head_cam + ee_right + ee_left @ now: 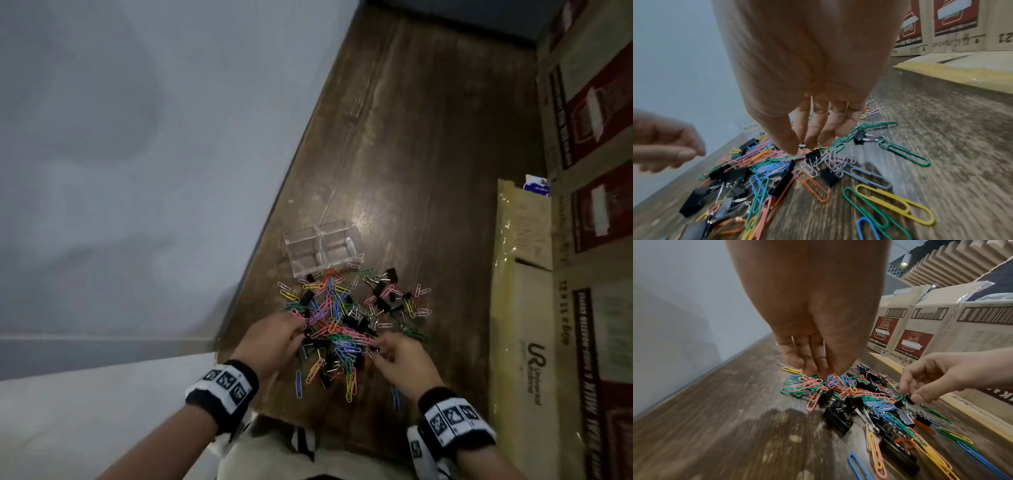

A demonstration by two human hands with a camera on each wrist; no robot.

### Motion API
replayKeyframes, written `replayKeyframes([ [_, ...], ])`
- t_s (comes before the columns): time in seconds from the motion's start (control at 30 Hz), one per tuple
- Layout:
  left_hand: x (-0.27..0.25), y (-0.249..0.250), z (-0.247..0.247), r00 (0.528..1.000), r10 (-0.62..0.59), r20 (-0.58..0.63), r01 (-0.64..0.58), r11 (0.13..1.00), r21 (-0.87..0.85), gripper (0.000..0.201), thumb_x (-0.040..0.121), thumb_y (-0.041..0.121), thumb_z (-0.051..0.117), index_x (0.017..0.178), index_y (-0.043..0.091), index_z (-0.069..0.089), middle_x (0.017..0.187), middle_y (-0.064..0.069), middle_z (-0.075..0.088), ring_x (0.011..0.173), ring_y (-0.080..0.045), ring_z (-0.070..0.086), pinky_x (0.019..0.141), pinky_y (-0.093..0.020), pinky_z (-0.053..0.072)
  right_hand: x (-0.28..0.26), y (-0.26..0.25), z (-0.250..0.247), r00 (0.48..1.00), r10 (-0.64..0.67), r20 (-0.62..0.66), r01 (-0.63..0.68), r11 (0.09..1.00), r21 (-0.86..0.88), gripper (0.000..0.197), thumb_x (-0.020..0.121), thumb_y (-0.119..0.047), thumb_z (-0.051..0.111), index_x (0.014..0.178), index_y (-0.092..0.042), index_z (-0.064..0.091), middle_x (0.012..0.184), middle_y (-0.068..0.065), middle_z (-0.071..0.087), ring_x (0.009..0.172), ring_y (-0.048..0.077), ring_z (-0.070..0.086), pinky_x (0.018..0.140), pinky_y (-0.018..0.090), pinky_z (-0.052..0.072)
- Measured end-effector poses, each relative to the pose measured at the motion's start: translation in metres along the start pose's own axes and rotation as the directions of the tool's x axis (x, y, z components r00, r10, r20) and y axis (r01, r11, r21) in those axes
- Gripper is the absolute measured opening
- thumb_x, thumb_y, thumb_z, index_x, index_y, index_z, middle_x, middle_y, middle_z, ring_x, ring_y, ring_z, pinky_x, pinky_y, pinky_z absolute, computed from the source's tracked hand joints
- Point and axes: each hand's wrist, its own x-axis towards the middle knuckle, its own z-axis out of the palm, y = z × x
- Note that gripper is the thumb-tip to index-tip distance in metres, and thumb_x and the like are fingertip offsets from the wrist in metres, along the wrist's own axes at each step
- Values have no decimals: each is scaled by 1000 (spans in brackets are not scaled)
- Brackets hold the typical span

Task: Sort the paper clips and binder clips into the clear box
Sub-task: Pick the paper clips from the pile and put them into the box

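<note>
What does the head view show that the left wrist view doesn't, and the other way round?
Only the head view shows the clear divided plastic box beyond the pile, the wristbands with printed markers, and the flat yellowish package along the right side.

Only the left wrist view shows the ridged foam panel above the boxes, and the left hand's fingertips down at the pile's far edge.

Both show the pile of coloured paper clips and black binder clips, the wooden tabletop, the right hand and the cardboard boxes.

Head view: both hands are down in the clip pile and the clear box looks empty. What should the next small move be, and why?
Probably close the right hand on one binder clip under its fingertips and lift it clear. The pile mixes both kinds, and the clear box sits just behind, holding no clips that show.
</note>
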Motion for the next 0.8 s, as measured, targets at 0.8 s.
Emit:
replayKeyframes([
  [0.8, 55, 12, 20, 999, -22, -28, 22, 1000, 1, 17, 99, 36, 51, 100, 21, 60, 98, 8, 51, 94, -9, 41, 81, -24, 43, 55, -21, 14, 973, -227, -42, 225, 973, -57, 11, 93, -30, 67, 98, -22, 72, 90, -13, 55, 85, 8, 54, 76, 29, 50],
])
